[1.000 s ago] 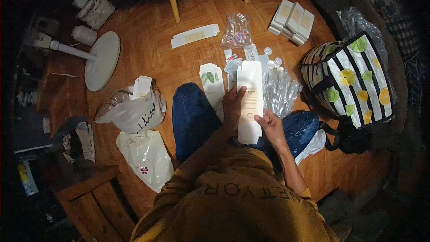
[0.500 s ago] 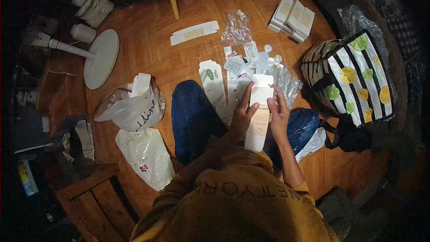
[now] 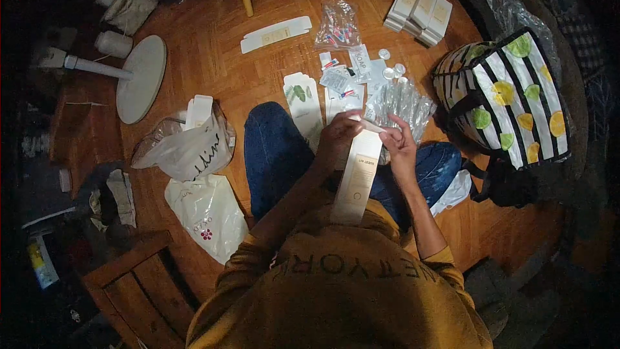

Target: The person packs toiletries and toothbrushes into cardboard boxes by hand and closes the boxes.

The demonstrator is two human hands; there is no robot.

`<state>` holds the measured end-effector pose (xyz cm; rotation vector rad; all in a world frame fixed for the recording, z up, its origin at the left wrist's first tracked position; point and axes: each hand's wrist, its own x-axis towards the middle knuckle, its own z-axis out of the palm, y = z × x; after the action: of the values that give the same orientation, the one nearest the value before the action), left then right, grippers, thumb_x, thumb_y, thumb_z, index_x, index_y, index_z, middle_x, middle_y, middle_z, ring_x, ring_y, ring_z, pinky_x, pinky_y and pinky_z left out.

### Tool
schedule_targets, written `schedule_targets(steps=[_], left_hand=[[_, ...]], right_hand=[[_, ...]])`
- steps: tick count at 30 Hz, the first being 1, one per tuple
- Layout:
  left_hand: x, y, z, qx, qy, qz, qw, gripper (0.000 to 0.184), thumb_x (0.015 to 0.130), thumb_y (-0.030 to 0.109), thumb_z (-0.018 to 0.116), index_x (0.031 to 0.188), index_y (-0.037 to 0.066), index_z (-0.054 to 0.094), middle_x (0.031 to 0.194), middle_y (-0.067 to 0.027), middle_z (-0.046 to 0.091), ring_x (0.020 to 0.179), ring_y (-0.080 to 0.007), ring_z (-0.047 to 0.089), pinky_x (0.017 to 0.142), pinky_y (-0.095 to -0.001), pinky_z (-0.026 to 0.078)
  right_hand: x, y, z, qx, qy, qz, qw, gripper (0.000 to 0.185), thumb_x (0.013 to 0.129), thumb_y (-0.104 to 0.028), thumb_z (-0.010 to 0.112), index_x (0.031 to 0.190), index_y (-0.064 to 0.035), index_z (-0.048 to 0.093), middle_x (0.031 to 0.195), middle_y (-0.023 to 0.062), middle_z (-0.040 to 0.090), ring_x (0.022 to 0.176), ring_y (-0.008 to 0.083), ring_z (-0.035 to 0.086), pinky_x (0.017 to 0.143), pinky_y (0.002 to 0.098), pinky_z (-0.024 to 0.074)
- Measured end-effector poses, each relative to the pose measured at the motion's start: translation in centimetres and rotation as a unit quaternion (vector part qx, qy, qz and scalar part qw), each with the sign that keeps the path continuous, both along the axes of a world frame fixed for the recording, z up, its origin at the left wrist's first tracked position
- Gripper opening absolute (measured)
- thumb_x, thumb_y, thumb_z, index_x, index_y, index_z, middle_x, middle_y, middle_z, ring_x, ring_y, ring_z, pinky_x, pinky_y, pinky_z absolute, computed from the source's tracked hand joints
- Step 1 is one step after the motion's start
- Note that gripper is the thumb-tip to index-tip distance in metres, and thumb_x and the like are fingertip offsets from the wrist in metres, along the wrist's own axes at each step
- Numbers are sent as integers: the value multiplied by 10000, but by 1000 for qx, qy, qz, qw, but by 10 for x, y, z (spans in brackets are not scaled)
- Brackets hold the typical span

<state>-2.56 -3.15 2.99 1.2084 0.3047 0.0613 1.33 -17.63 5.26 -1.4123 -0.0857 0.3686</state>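
Observation:
A long white carton with a tan label (image 3: 357,178) stands out from my lap, its far end between my hands. My left hand (image 3: 341,132) pinches the left side of the flap at that end. At the flap's right corner, the fingers of my right hand (image 3: 399,143) grip the carton. Flat white cartons with a green leaf print (image 3: 301,100) lie just beyond my left knee. Behind the held carton are grey and white sachets (image 3: 341,82), a soap packet (image 3: 360,59), small round clear containers (image 3: 388,72) and clear plastic-wrapped items (image 3: 403,106).
Stacked white boxes (image 3: 420,13) sit at the back right, near a striped fruit-print bag (image 3: 516,100). A flat carton (image 3: 276,33) and a clear bag of small tubes (image 3: 338,24) lie ahead. Plastic bags (image 3: 205,216) are left, beside a round white stand base (image 3: 142,79).
The carton has tilted, and its far flap is now bent over between my fingers. Both hands have moved to that end. The whole view has shifted slightly.

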Motion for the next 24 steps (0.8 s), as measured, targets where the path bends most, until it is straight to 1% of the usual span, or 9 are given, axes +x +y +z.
schedule_targets(steps=[2, 4, 5, 7, 10, 12, 15, 16, 24], left_hand=[[-7, -5, 1, -102, -5, 67, 992, 373, 886, 317, 494, 1140, 45, 462, 891, -82, 600, 762, -167, 577, 729, -281, 449], [-15, -7, -6, -369, 81, -46, 925, 511, 895, 442, 403, 1235, 61, 387, 936, -121, 598, 779, -194, 586, 746, -306, 461], [-22, -6, 2, -370, 80, -44, 925, 511, 895, 442, 403, 1235, 61, 387, 936, -121, 598, 779, -194, 586, 746, -306, 461], [-34, -4, 26, -355, 109, -216, 903, 597, 877, 535, 342, 1215, 47, 408, 951, -146, 600, 794, -211, 596, 730, -325, 472], [-31, -12, 18, -349, 77, -254, 899, 608, 841, 540, 429, 1171, 29, 432, 949, -160, 602, 802, -228, 602, 712, -335, 480], [-29, -13, 28, -333, 84, -261, 902, 615, 793, 537, 521, 1122, 22, 459, 949, -154, 595, 801, -219, 599, 703, -328, 480], [-30, -13, 33, -291, 36, -284, 913, 688, 749, 486, 612, 1177, 4, 369, 1010, -147, 563, 974, -204, 541, 831, -306, 419], [-31, -15, 31, -292, 35, -282, 913, 688, 749, 486, 612, 1177, 4, 369, 1010, -147, 563, 974, -204, 541, 831, -306, 419], [-29, -19, 21, -265, -1, -252, 931, 685, 767, 470, 611, 1197, 9, 342, 1064, -155, 531, 983, -211, 538, 838, -323, 427]], right_hand=[[1, 4, 11, 55, 13, 14, 998, 175, 854, -81, 554, 1002, -3, 604, 878, 31, 612, 809, 76, 546, 713, 188, 413], [0, 3, 20, 19, -15, 46, 999, 156, 849, -70, 557, 975, 2, 612, 878, 35, 613, 810, 80, 546, 714, 187, 411], [0, 2, 23, -17, -44, 75, 996, 138, 843, -59, 560, 948, 8, 620, 878, 40, 613, 810, 84, 546, 715, 186, 410], [7, -10, 23, -17, -44, 83, 995, 127, 835, -53, 568, 929, 13, 622, 878, 42, 611, 798, 84, 549, 694, 188, 418], [12, -16, 52, -48, -64, 112, 991, 114, 815, -54, 595, 885, 31, 626, 874, 46, 608, 751, 77, 555, 609, 205, 439], [11, -14, 77, 1, 28, 123, 992, 120, 800, -56, 613, 886, 22, 641, 864, 53, 607, 724, 78, 558, 563, 210, 434], [17, -17, 96, -79, -79, 162, 980, 140, 801, -63, 614, 916, 5, 654, 867, 63, 609, 737, 95, 559, 578, 211, 439], [20, -21, 95, -110, -148, 205, 961, 153, 804, -67, 612, 935, -1, 654, 869, 66, 610, 740, 101, 560, 584, 210, 441], [29, -23, 106, -146, -147, 254, 945, 164, 802, -82, 612, 943, -11, 656, 914, 87, 624, 811, 136, 570, 696, 240, 450]])
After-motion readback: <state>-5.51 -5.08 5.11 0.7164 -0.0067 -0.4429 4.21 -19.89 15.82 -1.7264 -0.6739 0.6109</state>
